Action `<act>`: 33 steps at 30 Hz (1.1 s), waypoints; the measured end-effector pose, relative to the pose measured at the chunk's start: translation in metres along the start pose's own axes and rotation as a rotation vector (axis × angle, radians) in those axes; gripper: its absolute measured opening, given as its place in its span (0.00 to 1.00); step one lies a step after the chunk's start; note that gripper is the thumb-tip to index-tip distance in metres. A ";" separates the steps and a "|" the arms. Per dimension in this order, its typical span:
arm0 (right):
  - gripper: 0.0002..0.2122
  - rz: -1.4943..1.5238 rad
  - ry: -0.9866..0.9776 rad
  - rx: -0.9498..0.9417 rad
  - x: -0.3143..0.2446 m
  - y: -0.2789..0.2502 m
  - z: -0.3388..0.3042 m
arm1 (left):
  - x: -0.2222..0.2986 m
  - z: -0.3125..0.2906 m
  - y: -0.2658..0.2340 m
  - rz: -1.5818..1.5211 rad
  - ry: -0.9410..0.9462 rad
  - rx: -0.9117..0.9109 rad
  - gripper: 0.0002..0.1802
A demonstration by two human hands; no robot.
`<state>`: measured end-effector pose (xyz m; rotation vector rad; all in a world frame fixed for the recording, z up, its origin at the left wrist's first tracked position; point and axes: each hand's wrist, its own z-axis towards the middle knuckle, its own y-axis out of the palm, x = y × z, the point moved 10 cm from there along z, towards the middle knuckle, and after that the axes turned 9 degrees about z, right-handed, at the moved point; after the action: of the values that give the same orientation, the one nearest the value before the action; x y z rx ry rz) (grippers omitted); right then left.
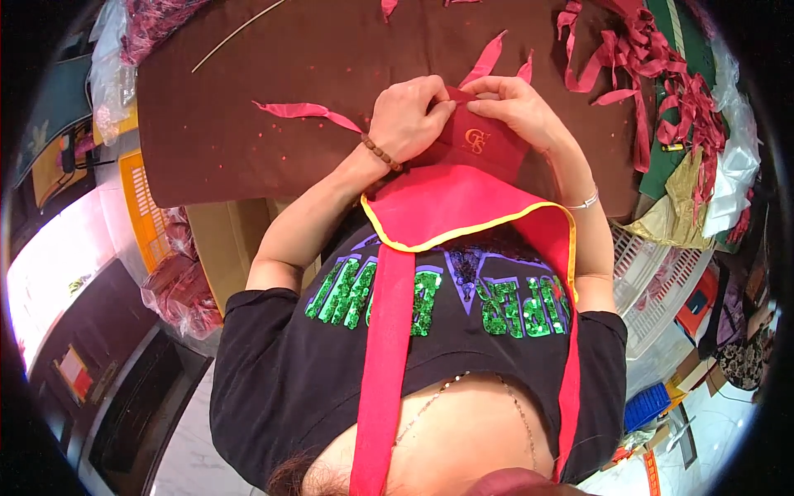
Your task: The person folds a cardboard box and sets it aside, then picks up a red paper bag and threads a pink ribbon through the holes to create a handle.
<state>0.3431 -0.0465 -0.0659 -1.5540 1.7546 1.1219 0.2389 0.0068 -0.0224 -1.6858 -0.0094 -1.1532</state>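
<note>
Both hands meet over the brown-covered table (248,165), at a dark red piece with a gold emblem (506,153); whether it is a bag or a box I cannot tell. My left hand (409,117), a beaded bracelet at its wrist, pinches the piece's far edge between thumb and fingers. Just to the right, my right hand (519,109) pinches the same edge, its fingertips bent inward. A pink-red ribbon (302,111) runs out leftward from under my left wrist. Further ribbon ends (486,59) stick up beyond my right fingers. The piece's near side meets my red, yellow-edged apron (463,202).
A tangle of red ribbons (616,58) lies at the far right. A thin stick (236,37) rests at the far left. Clear plastic bags (732,182) crowd the right edge. Below the table stand a cardboard box (227,240), an orange crate (142,207) and a white crate (662,285).
</note>
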 end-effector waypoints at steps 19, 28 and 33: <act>0.16 -0.055 -0.084 0.063 -0.002 -0.003 -0.007 | 0.054 -0.007 -0.007 0.375 0.349 0.147 0.05; 0.16 -0.045 -0.086 0.071 0.005 -0.007 -0.005 | 0.040 -0.001 -0.004 0.266 0.260 0.089 0.06; 0.14 -0.121 -0.127 0.054 -0.001 -0.003 -0.005 | 0.049 -0.002 -0.007 0.352 0.312 0.077 0.06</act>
<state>0.3469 -0.0498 -0.0630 -1.5012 1.5737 1.0811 0.2603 -0.0162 0.0159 -1.3580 0.4167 -1.1168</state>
